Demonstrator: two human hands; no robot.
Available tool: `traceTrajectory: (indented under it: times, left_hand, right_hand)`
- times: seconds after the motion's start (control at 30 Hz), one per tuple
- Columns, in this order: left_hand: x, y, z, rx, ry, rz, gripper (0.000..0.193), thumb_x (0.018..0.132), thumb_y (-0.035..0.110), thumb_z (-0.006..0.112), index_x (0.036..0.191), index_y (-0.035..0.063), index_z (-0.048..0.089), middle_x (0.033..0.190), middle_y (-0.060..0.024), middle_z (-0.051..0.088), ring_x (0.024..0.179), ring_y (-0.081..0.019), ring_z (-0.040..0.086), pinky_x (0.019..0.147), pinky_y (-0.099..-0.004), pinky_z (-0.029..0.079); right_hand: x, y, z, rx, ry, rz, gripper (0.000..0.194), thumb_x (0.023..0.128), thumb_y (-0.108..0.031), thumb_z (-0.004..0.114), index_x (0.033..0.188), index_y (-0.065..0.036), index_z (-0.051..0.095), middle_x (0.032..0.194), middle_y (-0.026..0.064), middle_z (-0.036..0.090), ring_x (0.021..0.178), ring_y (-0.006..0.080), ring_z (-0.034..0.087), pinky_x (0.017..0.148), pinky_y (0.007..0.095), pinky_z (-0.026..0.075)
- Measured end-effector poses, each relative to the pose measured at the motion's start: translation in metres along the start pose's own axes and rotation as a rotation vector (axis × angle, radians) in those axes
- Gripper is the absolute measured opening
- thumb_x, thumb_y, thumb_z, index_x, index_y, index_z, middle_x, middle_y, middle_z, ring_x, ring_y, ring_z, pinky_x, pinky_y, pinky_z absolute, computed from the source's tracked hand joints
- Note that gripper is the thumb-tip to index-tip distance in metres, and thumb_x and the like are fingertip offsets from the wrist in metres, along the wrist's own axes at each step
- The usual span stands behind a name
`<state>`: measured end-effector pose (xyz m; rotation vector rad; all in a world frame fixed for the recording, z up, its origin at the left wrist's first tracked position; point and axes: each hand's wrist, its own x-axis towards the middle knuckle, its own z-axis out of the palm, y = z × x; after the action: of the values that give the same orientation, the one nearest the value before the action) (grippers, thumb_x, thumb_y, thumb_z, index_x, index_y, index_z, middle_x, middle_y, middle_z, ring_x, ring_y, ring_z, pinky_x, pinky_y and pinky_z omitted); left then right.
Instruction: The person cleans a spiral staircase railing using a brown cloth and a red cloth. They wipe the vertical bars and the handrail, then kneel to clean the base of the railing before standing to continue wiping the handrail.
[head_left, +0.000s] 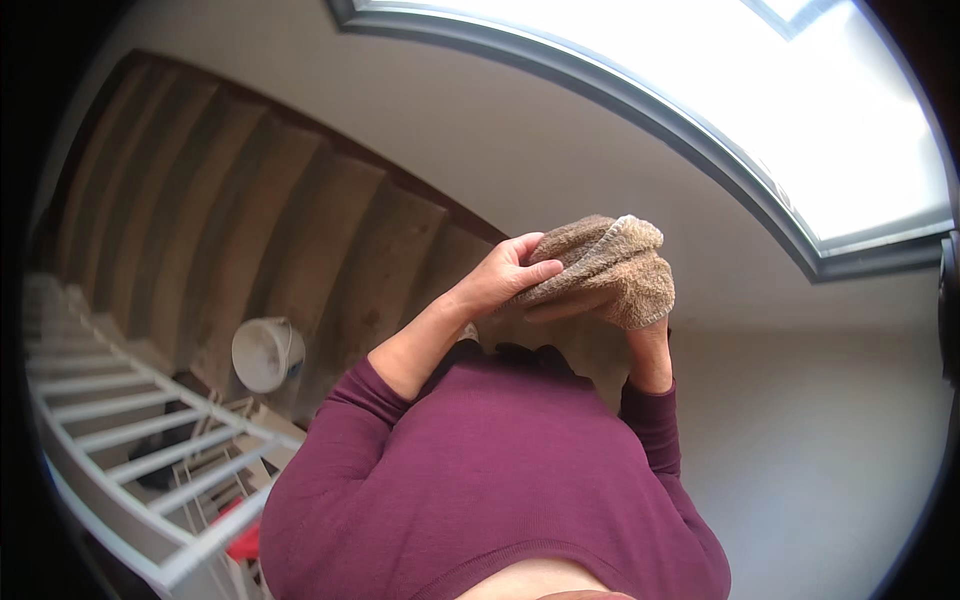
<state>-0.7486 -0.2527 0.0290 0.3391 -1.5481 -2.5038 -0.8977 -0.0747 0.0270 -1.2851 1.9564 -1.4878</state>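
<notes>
A brown terry cloth (600, 270) with a pale stitched edge is bunched up in front of my chest. My left hand (517, 274) grips its left side, thumb on top and fingers behind. The cloth covers most of my right hand (646, 324); only the wrist and a little of the hand show below it, and the fingers are hidden. A white plastic bucket (259, 354) with a wire handle stands on a stair step to the left, well away from both hands.
Stairs (300, 225) run down to the left beside a pale wall (480, 150). A white railing (150, 442) borders them at lower left, with a red item (246, 536) beyond it. At upper right is a bright window with a grey frame (645, 97).
</notes>
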Motion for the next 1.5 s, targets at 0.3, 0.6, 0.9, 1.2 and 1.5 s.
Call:
traceTrajectory:
  times: [0.3,0.6,0.9,1.2,1.5]
  left_hand:
    - [-0.026,-0.068,0.184,-0.164,0.412,0.112,0.042,0.091,0.022,0.069,0.125,0.0017,0.056,0.118,-0.0033,0.063,0.11,-0.0109,0.056,0.099,-0.03,0.044]
    - [-0.021,-0.136,0.231,0.047,0.744,0.034,0.027,0.093,0.013,0.065,0.116,0.0002,0.059,0.104,0.0013,0.062,0.098,-0.0066,0.055,0.088,-0.0234,0.045]
    - [-0.043,-0.142,0.235,0.295,0.86,0.059,0.023,0.096,0.015,0.06,0.115,0.0029,0.06,0.105,-0.0024,0.065,0.098,-0.0093,0.058,0.087,-0.0267,0.048]
    - [-0.034,-0.12,0.233,-0.086,0.612,0.121,0.059,0.098,0.046,0.054,0.138,0.0038,0.045,0.13,-0.0096,0.054,0.119,-0.0156,0.052,0.097,-0.0331,0.046]
    - [-0.03,-0.141,0.225,0.299,0.666,-0.025,0.032,0.095,0.026,0.061,0.115,0.0001,0.061,0.106,-0.0059,0.066,0.103,-0.012,0.057,0.092,-0.0292,0.046]
  right_hand:
    - [-0.026,0.042,-0.185,-0.381,-0.533,-0.497,0.031,0.086,-0.011,0.067,0.117,-0.008,0.064,0.117,0.0077,0.065,0.108,0.0239,0.061,0.093,0.0372,0.048]
    - [0.001,0.061,-0.173,0.554,-0.66,0.348,0.039,0.085,-0.013,0.072,0.121,-0.004,0.061,0.113,0.006,0.067,0.098,0.016,0.064,0.084,0.0305,0.053]
    - [0.002,0.027,-0.148,0.491,-0.841,-0.325,0.022,0.071,0.008,0.062,0.089,-0.005,0.062,0.097,0.0031,0.063,0.091,0.0166,0.058,0.089,0.0294,0.047]
    - [0.003,0.015,-0.127,0.265,-0.651,0.417,0.042,0.092,-0.02,0.064,0.13,-0.004,0.053,0.115,0.0025,0.061,0.1,0.0124,0.057,0.09,0.0261,0.047]
    - [0.005,0.002,-0.106,-0.668,-1.222,-0.563,0.028,0.067,-0.02,0.073,0.089,-0.004,0.064,0.086,0.0157,0.066,0.079,0.0349,0.063,0.066,0.0419,0.05]
